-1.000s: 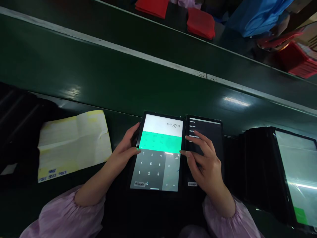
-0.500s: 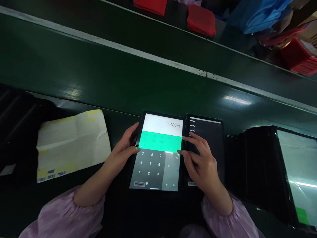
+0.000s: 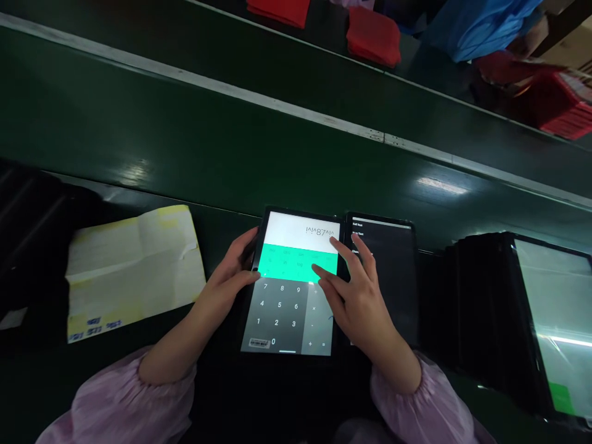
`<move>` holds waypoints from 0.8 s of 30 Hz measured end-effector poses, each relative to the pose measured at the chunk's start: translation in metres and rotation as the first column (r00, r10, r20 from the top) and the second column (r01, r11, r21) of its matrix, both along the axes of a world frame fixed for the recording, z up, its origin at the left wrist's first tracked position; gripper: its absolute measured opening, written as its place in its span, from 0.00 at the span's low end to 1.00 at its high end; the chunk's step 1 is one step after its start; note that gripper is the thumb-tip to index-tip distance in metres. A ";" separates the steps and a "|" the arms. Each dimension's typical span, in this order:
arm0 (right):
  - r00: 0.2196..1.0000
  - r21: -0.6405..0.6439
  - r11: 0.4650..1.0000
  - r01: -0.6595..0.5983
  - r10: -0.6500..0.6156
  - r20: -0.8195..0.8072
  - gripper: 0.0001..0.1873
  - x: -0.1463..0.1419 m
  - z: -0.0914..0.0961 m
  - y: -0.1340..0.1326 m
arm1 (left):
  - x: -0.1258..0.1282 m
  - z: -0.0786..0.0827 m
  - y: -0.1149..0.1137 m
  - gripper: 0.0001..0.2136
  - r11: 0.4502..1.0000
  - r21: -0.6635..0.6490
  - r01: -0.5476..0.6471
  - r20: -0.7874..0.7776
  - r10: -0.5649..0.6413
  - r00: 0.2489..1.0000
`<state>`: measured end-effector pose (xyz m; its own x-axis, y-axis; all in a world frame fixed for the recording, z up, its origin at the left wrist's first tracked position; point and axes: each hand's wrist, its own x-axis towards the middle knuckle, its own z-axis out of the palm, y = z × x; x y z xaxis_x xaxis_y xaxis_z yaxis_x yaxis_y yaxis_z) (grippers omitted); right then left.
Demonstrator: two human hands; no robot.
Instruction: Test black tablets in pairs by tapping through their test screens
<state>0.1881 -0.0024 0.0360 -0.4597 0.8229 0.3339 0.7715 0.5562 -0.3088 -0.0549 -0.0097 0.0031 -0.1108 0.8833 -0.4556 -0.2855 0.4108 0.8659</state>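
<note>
A tablet (image 3: 277, 314) showing a calculator lies in front of me, with a white strip on top, a green key band and dark number keys. My left hand (image 3: 235, 264) grips its left edge, thumb on the front and fingers behind. Over the tablet's right side is my right hand (image 3: 354, 280), fingers apart, with the index finger at the green band; it holds nothing. A second tablet (image 3: 393, 277) with a dark text menu lies directly to the right, partly hidden by that hand.
A creased white sheet with yellow edges (image 3: 134, 271) lies at left. To the right stands a stack of tablets (image 3: 555, 308), the front screen lit. Red cloths (image 3: 374, 37), a blue bag (image 3: 481, 28) and a red bin (image 3: 562, 105) are beyond the green bench (image 3: 208, 135).
My right hand has moved left over the screen, its index finger now on the green band. One more symbol shows on the display line. My left hand keeps its grip.
</note>
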 end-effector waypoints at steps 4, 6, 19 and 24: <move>0.991 0.041 0.992 0.118 -0.115 -0.067 0.19 0.021 0.008 0.007 | -0.003 -0.007 0.000 0.33 0.997 0.063 -0.038 -0.051 0.041 0.998; 0.974 0.067 0.973 0.222 -0.218 -0.062 0.19 0.039 0.012 0.013 | -0.004 -0.010 0.002 0.30 0.997 0.075 -0.036 -0.071 0.041 0.997; 0.957 0.098 0.952 0.289 -0.289 -0.008 0.24 0.079 -0.012 0.038 | 0.014 -0.020 0.039 0.23 0.958 0.174 -0.229 -0.032 0.238 0.971; 0.955 0.107 0.950 0.292 -0.285 -0.076 0.22 0.084 -0.002 0.036 | 0.020 -0.019 0.050 0.24 0.954 0.171 -0.248 -0.059 0.261 0.964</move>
